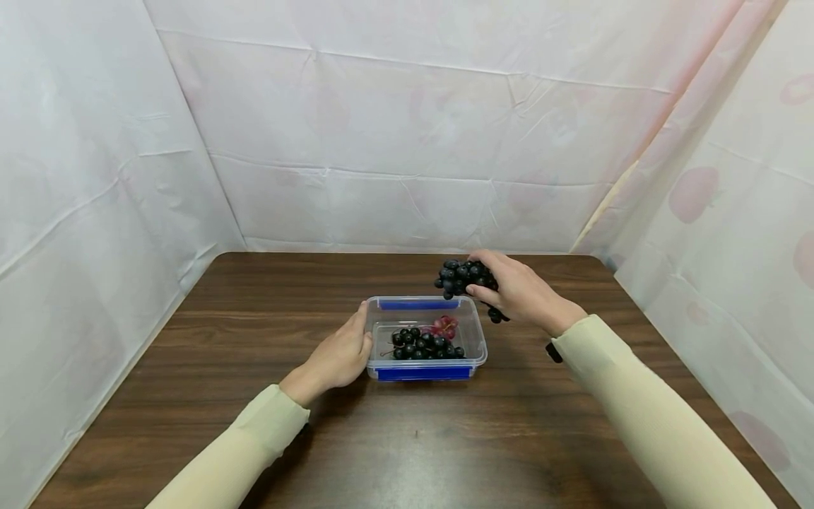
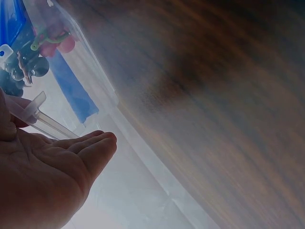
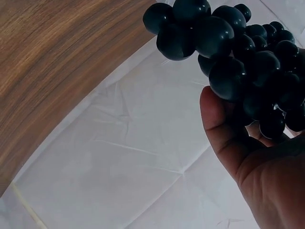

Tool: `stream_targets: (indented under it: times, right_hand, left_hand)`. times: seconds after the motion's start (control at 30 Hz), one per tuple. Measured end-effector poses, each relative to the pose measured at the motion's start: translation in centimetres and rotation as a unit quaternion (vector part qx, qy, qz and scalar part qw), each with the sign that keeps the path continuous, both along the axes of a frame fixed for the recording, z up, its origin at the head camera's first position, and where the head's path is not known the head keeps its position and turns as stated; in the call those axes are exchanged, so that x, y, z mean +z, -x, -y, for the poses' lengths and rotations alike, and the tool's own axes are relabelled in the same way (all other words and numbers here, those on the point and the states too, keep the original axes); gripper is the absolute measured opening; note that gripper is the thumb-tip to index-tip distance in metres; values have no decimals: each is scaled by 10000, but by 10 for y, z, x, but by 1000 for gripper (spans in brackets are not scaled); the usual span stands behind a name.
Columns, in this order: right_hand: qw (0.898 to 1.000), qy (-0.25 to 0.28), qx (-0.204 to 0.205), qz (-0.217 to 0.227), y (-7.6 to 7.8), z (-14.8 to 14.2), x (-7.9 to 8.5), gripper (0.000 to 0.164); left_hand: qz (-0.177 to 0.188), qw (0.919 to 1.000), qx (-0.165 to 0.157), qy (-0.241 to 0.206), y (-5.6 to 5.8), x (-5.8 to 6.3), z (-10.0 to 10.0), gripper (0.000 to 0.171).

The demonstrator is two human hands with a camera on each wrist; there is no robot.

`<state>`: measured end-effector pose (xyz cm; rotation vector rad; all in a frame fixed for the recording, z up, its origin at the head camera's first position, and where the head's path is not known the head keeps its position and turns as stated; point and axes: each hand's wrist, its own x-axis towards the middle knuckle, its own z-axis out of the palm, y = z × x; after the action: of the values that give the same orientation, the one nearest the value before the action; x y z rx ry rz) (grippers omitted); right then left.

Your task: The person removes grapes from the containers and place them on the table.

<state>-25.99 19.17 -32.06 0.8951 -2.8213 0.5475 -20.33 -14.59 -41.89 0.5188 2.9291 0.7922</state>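
Observation:
A clear plastic container [image 1: 386, 326] with blue clips stands on the table. Inside lie a bunch of black grapes [image 1: 420, 345] and a smaller bunch of red grapes [image 1: 446, 325]. My left hand [image 1: 340, 353] rests against the container's left side, fingers extended along the wall and thumb by the rim. Above and beyond the container's back right corner, my right hand [image 1: 518, 290] grips another bunch of black grapes [image 1: 459, 277]. In the right wrist view these dark grapes [image 3: 214, 38] are held between thumb and fingers; the fingers are mostly hidden behind them.
The brown wooden table [image 1: 254, 318] has rounded back corners. White sheeting [image 1: 407, 127] rises behind it and along both sides. A small black object [image 1: 554, 352] shows at the right sleeve's cuff.

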Motion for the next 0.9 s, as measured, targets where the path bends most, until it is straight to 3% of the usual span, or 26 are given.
stream_targets:
  times: [0.9]
  right_hand:
    - [9994, 141, -285, -168, 2, -17, -8, 58]
  left_hand:
    - [-11, 10000, -12, 24, 3, -3, 1, 68]
